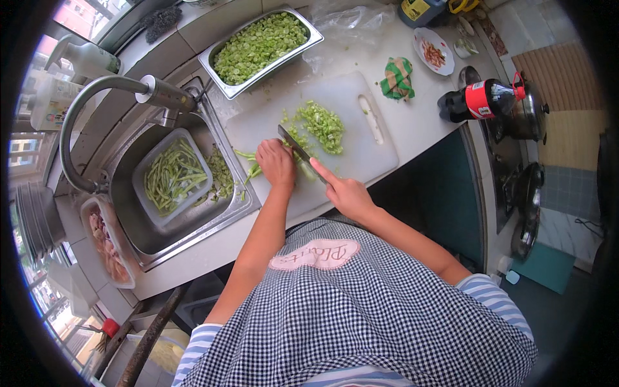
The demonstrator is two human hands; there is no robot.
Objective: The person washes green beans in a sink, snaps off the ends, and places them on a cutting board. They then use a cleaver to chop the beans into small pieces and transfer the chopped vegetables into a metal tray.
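Observation:
My right hand point(347, 192) grips a kitchen knife point(301, 151), its index finger stretched along the back of the blade. My left hand point(276, 163), fingers curled, presses a bunch of slender green vegetable stalks point(252, 169) onto a white plastic cutting board point(358, 109). The blade stands right beside the left fingers. Beyond the knife lies a heap of chopped light green pieces point(323, 126). More chopped pieces point(261, 46) fill a rectangular steel pan point(309, 44) behind the board. The stalk ends under my left palm are hidden.
At left, a steel sink point(126, 198) holds a plastic tub point(209, 186) of green beans, under a curved faucet point(67, 140). A tub of raw meat point(104, 246) sits at its outer edge. Rightward are a checked cloth point(397, 79), a plate point(442, 67) and a cola bottle point(478, 100).

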